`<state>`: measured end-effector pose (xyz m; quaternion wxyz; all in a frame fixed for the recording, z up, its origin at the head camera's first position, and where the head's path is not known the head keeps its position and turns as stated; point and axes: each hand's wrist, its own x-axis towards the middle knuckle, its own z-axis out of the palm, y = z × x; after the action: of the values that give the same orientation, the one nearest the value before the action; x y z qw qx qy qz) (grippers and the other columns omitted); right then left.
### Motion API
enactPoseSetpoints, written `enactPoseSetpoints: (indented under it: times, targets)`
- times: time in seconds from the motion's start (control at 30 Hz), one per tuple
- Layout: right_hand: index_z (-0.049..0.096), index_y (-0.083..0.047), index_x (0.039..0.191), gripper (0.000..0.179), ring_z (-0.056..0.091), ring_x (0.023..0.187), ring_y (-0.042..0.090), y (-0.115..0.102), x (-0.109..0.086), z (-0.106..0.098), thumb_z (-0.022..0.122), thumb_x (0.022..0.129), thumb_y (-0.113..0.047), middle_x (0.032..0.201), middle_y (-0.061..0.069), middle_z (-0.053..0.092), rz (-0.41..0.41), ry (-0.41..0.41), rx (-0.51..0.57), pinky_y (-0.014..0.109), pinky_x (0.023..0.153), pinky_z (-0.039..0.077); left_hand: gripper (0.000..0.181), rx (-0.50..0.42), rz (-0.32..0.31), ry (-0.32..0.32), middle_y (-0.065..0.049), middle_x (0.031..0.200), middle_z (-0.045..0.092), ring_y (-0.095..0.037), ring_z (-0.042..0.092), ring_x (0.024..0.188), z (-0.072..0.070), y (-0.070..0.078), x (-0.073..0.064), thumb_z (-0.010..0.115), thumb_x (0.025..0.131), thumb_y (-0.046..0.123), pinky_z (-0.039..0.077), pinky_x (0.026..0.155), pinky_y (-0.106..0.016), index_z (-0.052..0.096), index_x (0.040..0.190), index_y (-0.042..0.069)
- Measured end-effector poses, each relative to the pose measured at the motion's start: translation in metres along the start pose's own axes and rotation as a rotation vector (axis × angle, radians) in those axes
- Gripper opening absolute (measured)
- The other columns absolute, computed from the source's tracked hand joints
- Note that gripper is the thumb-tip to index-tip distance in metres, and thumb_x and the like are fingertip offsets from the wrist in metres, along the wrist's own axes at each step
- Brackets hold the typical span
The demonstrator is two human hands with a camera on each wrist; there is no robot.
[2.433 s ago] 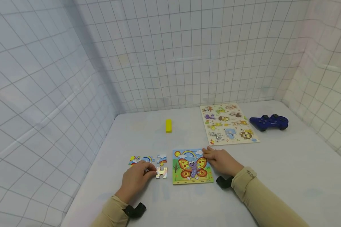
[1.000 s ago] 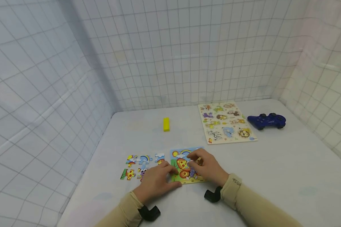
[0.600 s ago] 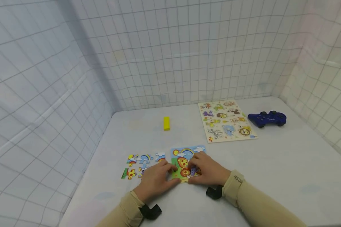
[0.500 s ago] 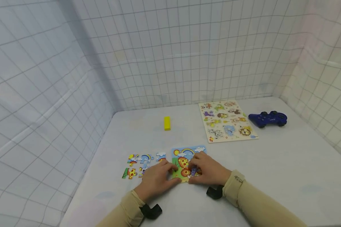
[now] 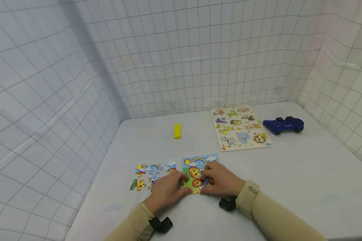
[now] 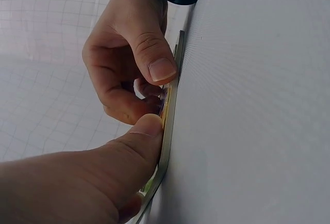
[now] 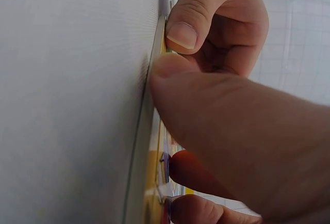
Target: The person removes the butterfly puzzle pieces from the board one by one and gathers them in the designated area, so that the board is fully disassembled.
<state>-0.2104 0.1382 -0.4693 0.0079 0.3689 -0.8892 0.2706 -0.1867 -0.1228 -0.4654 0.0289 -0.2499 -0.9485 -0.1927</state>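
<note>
A small jigsaw puzzle board with a butterfly, sun and rainbow lies flat between my hands. My left hand holds its lower left part, the thumb along the front edge and curled fingers on the picture. My right hand bends over the right side. Its thumb is at the front edge, and its fingertips pinch at a puzzle piece whose rim stands slightly proud in the right wrist view. Several loose puzzle pieces lie left of the board, some partly hidden by my left hand.
A yellow block lies further back. A pale animal puzzle board is at the back right, with a blue game controller beside it. White gridded cloth rises behind and at both sides of the white table.
My left hand moved right from a loose piece onto the board's left side. My right hand shifted from the board's upper right edge onto the picture, then lowered. In the last half second little moved.
</note>
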Motion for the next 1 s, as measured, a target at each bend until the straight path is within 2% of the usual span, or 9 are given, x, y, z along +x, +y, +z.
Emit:
enactPoseSetpoints:
  times: [0.2,0.37,0.63,1.0]
  targets:
    - [0.077,-0.026,0.106,0.034,0.045,0.093,0.008,-0.0015,0.0018,-0.0003,0.085,0.082,-0.050,0.101,-0.013,0.056,-0.005,-0.006,-0.010,0.025,0.078,0.041,0.038,-0.009,-0.001,0.012,0.015,0.095,0.056,0.001,0.048,0.070,0.0014,-0.0028,-0.0007,0.079,0.087,0.053,0.039,0.059,-0.020,0.066,0.110,0.027]
    - [0.077,-0.024,0.106,0.035,0.046,0.095,0.008,-0.0032,0.0021,-0.0014,0.085,0.082,-0.048,0.101,-0.011,0.056,-0.012,-0.003,-0.010,0.025,0.079,0.042,0.037,-0.010,0.024,0.044,0.016,0.096,0.056,0.001,0.049,0.070,0.0013,-0.0027,-0.0019,0.079,0.087,0.052,0.039,0.059,-0.019,0.065,0.110,0.027]
    - [0.078,-0.024,0.106,0.035,0.046,0.094,0.008,-0.0036,0.0015,-0.0016,0.085,0.082,-0.049,0.101,-0.012,0.056,-0.017,0.003,-0.034,0.025,0.079,0.043,0.042,-0.003,0.021,0.056,0.013,0.109,0.060,-0.002,0.055,0.079,0.0019,-0.0014,-0.0022,0.080,0.086,0.051,0.045,0.065,-0.022,0.063,0.115,0.026]
    - [0.077,-0.023,0.105,0.035,0.046,0.094,0.008,-0.0028,0.0008,-0.0023,0.085,0.082,-0.049,0.101,-0.011,0.056,-0.022,0.009,-0.036,0.025,0.079,0.043,0.041,-0.043,0.029,0.043,0.012,0.108,0.061,0.002,0.045,0.068,0.0011,0.0000,-0.0012,0.080,0.088,0.047,0.038,0.058,-0.019,0.061,0.117,0.026]
